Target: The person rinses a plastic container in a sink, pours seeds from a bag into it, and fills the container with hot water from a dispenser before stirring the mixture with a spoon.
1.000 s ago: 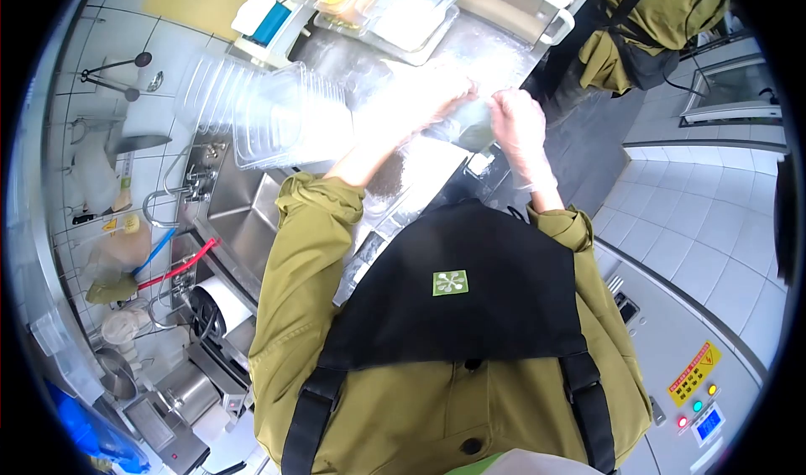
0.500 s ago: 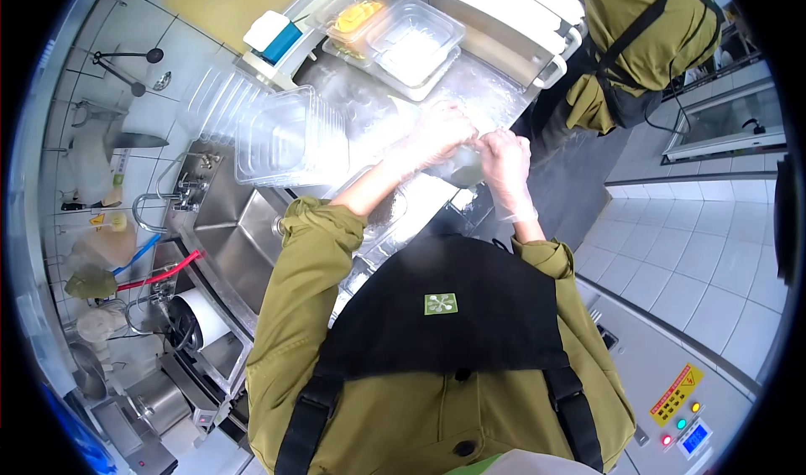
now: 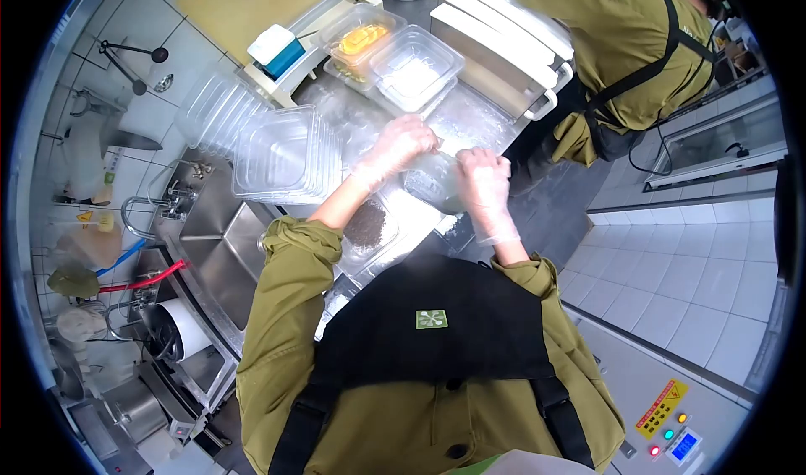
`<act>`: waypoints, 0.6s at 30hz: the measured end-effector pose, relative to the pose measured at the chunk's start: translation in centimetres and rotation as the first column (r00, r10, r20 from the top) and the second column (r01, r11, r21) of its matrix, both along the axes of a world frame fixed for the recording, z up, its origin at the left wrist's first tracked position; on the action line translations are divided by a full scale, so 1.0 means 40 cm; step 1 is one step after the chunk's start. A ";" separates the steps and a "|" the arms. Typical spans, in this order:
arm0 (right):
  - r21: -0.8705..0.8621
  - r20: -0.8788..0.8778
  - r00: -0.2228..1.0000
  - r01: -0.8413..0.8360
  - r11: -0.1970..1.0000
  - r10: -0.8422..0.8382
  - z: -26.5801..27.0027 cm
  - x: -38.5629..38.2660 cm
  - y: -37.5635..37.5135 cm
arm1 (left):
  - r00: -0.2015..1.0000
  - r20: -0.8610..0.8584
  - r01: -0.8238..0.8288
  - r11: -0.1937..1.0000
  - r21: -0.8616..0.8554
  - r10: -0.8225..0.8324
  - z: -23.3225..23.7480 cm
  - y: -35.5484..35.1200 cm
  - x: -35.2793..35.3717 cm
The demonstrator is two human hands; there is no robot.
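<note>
Both hands wear clear thin gloves. My left hand point(image 3: 405, 139) is closed, its fingers pinching one upper edge of a translucent plastic bag point(image 3: 431, 185). On the other side, my right hand point(image 3: 484, 178) also has its fingers closed on the bag's edge. The bag hangs between them over the front of the steel worktop; its contents are hard to make out. Beneath my left forearm lies a clear tub point(image 3: 363, 238) with dark brown grains in it.
Stacked clear plastic containers point(image 3: 277, 152) stand left, beside a steel sink point(image 3: 220, 236). Farther back are a tub with yellow food point(image 3: 363, 39), an empty clear tub point(image 3: 416, 62) and white-lidded bins point(image 3: 495, 34). A co-worker point(image 3: 625, 43) stands at the back right.
My hands have come lower and a little left, spreading slightly apart, so more of the bag shows. The tub of dark grains is now plainer. The co-worker has leaned toward the worktop.
</note>
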State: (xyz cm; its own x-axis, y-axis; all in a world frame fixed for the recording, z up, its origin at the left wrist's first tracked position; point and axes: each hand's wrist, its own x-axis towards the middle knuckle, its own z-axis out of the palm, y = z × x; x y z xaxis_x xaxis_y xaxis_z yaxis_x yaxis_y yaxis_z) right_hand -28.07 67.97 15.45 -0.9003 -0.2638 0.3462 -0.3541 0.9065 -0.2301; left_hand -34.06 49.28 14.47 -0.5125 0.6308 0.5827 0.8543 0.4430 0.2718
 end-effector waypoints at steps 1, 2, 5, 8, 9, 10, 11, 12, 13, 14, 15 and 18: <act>0.033 -0.025 1.000 -0.015 0.999 0.016 -0.013 -0.012 -0.018 | 1.000 0.008 0.011 1.000 0.016 -0.011 0.003 0.001 -0.001; 0.023 -0.066 0.997 -0.042 0.999 0.043 -0.022 -0.023 -0.033 | 1.000 0.001 0.002 1.000 0.002 -0.002 0.004 0.000 -0.002; -0.009 -0.085 0.993 -0.082 0.997 0.081 -0.032 -0.037 -0.046 | 1.000 0.001 -0.029 0.999 -0.013 0.029 -0.002 -0.016 -0.010; -0.019 -0.062 0.995 -0.082 0.996 0.080 -0.025 -0.037 -0.042 | 0.998 0.005 -0.063 0.998 0.012 0.063 -0.007 -0.055 -0.020; -0.017 -0.052 0.996 -0.079 0.997 0.078 -0.022 -0.033 -0.040 | 0.997 -0.009 -0.074 0.997 0.010 0.074 -0.009 -0.064 -0.019; -0.025 -0.063 0.994 -0.086 0.996 0.084 -0.025 -0.032 -0.040 | 0.996 -0.021 -0.087 0.996 0.007 0.087 -0.009 -0.066 -0.019; -0.019 -0.064 0.994 -0.085 0.996 0.084 -0.025 -0.034 -0.042 | 0.995 -0.015 -0.095 0.995 -0.007 0.095 -0.010 -0.064 -0.020; -0.014 -0.064 0.994 -0.086 0.996 0.085 -0.025 -0.035 -0.045 | 0.995 -0.009 -0.104 0.994 -0.024 0.104 -0.011 -0.065 -0.019; -0.012 -0.064 0.994 -0.086 0.996 0.085 -0.026 -0.035 -0.050 | 0.994 -0.002 -0.112 0.993 -0.042 0.112 -0.011 -0.065 -0.018; -0.012 -0.084 0.991 -0.103 0.995 0.102 -0.029 -0.038 -0.057 | 0.993 -0.002 -0.115 0.993 -0.039 0.115 -0.014 -0.066 -0.017; -0.012 -0.103 0.988 -0.120 0.993 0.118 -0.034 -0.044 -0.063 | 0.993 -0.001 -0.116 0.993 -0.036 0.117 -0.018 -0.065 -0.018; 0.004 -0.093 0.989 -0.115 0.993 0.115 -0.037 -0.059 -0.080 | 0.993 -0.012 -0.121 0.992 -0.026 0.120 -0.023 -0.064 -0.018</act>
State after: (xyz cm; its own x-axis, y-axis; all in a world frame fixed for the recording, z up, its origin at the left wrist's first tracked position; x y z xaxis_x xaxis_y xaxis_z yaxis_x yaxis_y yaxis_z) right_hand -30.41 64.76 13.95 -0.8277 -0.3635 0.4275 -0.4761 0.8581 -0.1922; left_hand -34.79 46.73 13.56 -0.5798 0.5800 0.5722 0.7969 0.5499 0.2502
